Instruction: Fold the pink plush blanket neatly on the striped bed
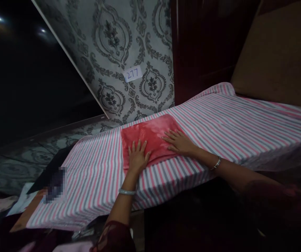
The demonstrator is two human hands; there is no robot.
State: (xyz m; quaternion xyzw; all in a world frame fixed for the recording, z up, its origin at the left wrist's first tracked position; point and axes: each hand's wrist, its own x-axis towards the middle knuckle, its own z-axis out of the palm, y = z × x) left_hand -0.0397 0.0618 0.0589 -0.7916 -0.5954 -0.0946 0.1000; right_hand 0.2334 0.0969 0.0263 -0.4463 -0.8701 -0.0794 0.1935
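Note:
A red, plush-looking cloth (150, 131) lies flat in a rough rectangle on a striped tablecloth (95, 168). My left hand (137, 155) rests on its near left part, fingers spread and pointing away from me. My right hand (180, 141) lies on the cloth's right side with its fingers apart, pointing left. Both palms face down on the fabric, and neither hand grips it. Paler pink patches show on the cloth's upper right part.
Behind the table is patterned wallpaper (113, 38) with a paper label (132, 73) reading 277. A large dark screen (29, 77) stands at the left. A brown board (279, 52) leans at the right rear. Clothes-like fabric (3, 203) lies at lower left, beside a blurred-out object.

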